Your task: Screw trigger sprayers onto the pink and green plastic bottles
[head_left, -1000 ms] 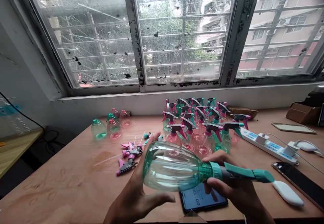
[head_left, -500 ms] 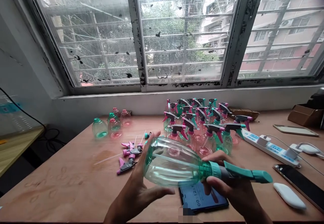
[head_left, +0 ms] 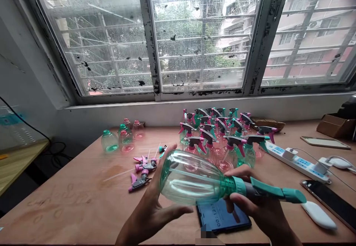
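Green spray bottle between the hands partly hides the phone.

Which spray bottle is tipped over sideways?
The green bottle held in the right hand, with its base at the left hand. The other bottles stand upright on the table.

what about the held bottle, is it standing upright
No, the green bottle is tipped sideways between the left hand and the right hand.
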{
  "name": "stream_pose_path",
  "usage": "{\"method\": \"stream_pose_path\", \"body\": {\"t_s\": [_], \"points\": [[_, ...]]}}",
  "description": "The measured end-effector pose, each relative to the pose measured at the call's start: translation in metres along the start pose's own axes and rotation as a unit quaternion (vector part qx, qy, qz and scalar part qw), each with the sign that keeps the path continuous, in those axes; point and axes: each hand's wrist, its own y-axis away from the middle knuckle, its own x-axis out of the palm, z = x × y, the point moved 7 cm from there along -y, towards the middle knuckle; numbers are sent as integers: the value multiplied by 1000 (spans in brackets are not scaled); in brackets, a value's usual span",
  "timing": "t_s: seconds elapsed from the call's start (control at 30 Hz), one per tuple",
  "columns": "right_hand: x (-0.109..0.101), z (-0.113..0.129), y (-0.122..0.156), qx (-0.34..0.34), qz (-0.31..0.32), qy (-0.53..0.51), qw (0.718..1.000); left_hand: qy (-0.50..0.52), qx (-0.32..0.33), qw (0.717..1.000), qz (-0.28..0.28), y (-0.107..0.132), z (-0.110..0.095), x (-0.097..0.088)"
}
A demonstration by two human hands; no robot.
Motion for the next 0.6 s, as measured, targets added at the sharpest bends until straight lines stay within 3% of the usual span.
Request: {"method": "stream_pose_path", "body": {"t_s": [0.13, 0.3, 0.6], "points": [[2, 3, 0, 5, -3, -27, 1000, -14, 1, 1000, -18, 4, 7, 2], [3, 1, 1, 8, 8, -24, 1000, 16, -7, 1000, -11, 0, -2, 4], [-1, 3, 4, -13, 0, -21, 1000, -45, -1, 999, -13, -2, -9, 2]]}}
